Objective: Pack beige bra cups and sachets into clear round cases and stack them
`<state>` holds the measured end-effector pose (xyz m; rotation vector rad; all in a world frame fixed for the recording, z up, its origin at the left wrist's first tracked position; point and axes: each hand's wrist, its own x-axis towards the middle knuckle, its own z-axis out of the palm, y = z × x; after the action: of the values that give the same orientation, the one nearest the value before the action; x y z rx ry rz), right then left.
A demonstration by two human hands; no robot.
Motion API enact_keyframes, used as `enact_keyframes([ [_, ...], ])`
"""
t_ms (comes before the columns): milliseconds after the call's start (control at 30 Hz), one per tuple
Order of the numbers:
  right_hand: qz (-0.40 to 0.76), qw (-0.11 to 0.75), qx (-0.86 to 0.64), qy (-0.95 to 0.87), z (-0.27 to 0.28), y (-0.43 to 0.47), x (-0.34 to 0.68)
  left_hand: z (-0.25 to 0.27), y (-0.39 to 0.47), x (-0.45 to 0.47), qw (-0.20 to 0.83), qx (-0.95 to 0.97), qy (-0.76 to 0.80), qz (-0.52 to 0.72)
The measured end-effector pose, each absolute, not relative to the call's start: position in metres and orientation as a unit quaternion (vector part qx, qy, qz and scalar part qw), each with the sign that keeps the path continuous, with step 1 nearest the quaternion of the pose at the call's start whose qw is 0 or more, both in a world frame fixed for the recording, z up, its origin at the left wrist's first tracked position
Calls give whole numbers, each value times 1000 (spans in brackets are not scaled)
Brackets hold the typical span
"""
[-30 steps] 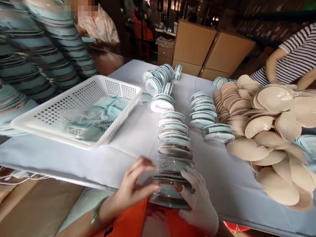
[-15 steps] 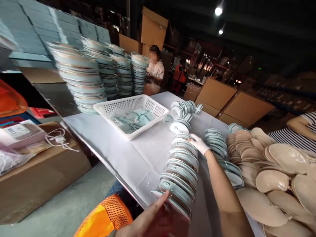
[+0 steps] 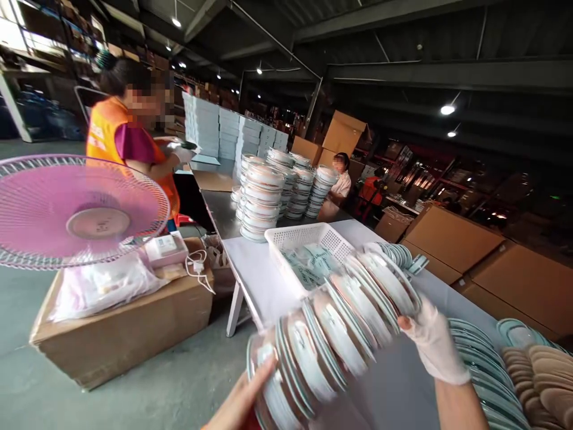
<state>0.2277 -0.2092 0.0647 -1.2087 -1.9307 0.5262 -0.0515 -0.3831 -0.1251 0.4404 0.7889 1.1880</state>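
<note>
Lifted off the white table (image 3: 250, 269), the row of round cases (image 3: 333, 331) now hangs in air.
Bare left hand (image 3: 239, 400) and gloved right hand (image 3: 432, 343) clamp its ends.

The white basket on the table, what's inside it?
The white basket holds pale teal printed packets. The row of round cases, lifted between both hands, covers its near end, so the rest of the contents are hidden.

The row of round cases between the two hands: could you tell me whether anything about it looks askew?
Yes: the row of round cases hangs in the air, slanted and fanned apart, pinched only between the left hand and the gloved right hand.
</note>
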Motion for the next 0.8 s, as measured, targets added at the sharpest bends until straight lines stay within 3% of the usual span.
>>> enact_keyframes([
  [133,120,414,-232,-872,132,-194,61,-107,-340,-148,602,151,424,659],
  [267,43,416,-58,-907,137,-140,-91,-120,-267,-230,487,135,455,733],
  [467,3,362,-173,-916,88,-65,-197,-161,-166,-277,297,147,653,681],
  [700,-65,318,-214,-922,68,-45,-204,-181,-91,-258,30,323,697,639],
  [800,-52,298,-246,-921,70,-22,-212,-175,-64,-265,29,329,700,633],
])
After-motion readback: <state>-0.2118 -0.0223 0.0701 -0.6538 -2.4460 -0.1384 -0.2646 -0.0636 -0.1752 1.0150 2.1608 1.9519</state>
